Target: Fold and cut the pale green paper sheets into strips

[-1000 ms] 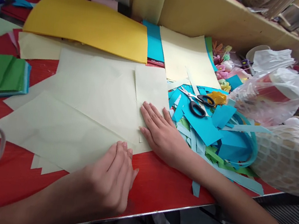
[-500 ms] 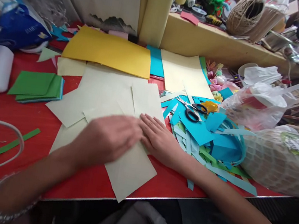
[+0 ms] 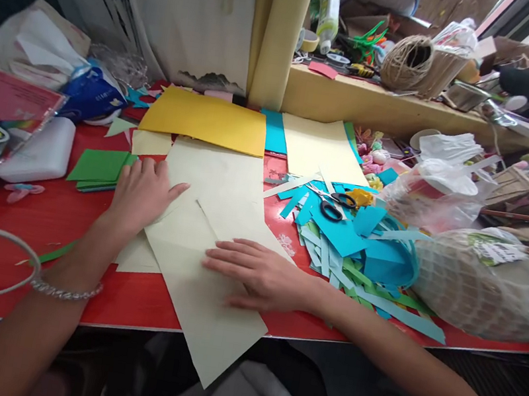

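Note:
Pale cream paper sheets (image 3: 213,170) lie overlapping in front of me, and the nearest one (image 3: 212,337) pokes a corner past the table's front edge. A thin dark line, a slit or a paper edge, runs across the top sheet. My right hand (image 3: 257,274) rests on this sheet, open, its fingers spread and pointing left. My left hand (image 3: 142,195) is at the left side of the sheets, beside a stack of green paper squares (image 3: 99,166). Its fingers are stretched forward and its thumb sticks out to the right. A smaller cream piece (image 3: 139,255) shows below its wrist.
Black-handled scissors (image 3: 336,206) lie on blue and green paper scraps (image 3: 343,237) at the right. A yellow sheet (image 3: 206,120) covers the back. A white cable (image 3: 12,233) loops at the left. Plastic-wrapped bundles (image 3: 487,280) crowd the right side of the red table (image 3: 137,305).
My left hand has moved left, away from my right hand, to the sheets' left side. The right hand has shifted slightly down and left. The cream sheets lie differently, and the view has tilted up.

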{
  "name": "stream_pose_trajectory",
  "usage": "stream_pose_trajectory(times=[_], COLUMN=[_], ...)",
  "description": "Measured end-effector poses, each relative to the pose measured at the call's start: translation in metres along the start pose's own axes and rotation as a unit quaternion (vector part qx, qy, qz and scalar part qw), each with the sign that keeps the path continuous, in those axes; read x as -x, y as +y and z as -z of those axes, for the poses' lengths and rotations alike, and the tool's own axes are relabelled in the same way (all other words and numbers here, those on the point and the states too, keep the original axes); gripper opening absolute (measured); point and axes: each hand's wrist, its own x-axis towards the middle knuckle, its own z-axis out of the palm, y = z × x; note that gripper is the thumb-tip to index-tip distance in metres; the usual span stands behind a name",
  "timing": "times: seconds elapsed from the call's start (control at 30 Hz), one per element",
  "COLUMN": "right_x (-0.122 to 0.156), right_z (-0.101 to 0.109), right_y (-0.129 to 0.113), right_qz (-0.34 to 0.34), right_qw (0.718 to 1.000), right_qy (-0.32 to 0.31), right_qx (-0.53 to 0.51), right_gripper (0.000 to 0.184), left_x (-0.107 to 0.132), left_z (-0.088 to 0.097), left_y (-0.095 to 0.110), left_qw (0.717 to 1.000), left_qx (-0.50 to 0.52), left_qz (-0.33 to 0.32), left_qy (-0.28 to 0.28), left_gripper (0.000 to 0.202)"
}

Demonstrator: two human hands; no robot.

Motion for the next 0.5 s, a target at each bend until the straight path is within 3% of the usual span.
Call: stream_pose_trajectory(times=[0.1, 0.2, 0.33, 0.4, 0.47, 0.5], right_x=[-0.001, -0.001, 0.000, 0.000, 0.000, 0.001], right_z=[-0.003, -0.006, -0.007, -0.006, -0.007, -0.008], right_y=[-0.002, -0.003, -0.004, -0.005, -0.006, -0.007], right_qz=[0.006, -0.026, -0.054, -0.063, -0.065, -0.064], right_qw=[0.998, 0.997, 0.996, 0.996, 0.996, 0.996], right_qy=[-0.049, -0.051, -0.041, -0.036, -0.030, -0.026], right_qx=[0.029, 0.049, 0.058, 0.059, 0.057, 0.056], right_gripper=[0.057, 0.053, 0.053, 0.053, 0.052, 0.052], left_x=[-0.008, -0.015, -0.018, -0.015, -0.007, 0.000], left_z=[-0.001, 0.005, 0.021, 0.030, 0.039, 0.042], left_y=[-0.007, -0.020, -0.037, -0.041, -0.038, -0.035], left_qw=[0.999, 0.992, 0.969, 0.918, 0.818, 0.767], left_qx=[0.040, 0.109, 0.189, 0.305, 0.485, 0.568], left_qz=[0.032, 0.058, 0.119, 0.152, 0.174, 0.180], left_qy=[-0.003, 0.001, 0.107, 0.203, 0.254, 0.240], left_gripper=[0.054, 0.031, 0.029, 0.031, 0.030, 0.029])
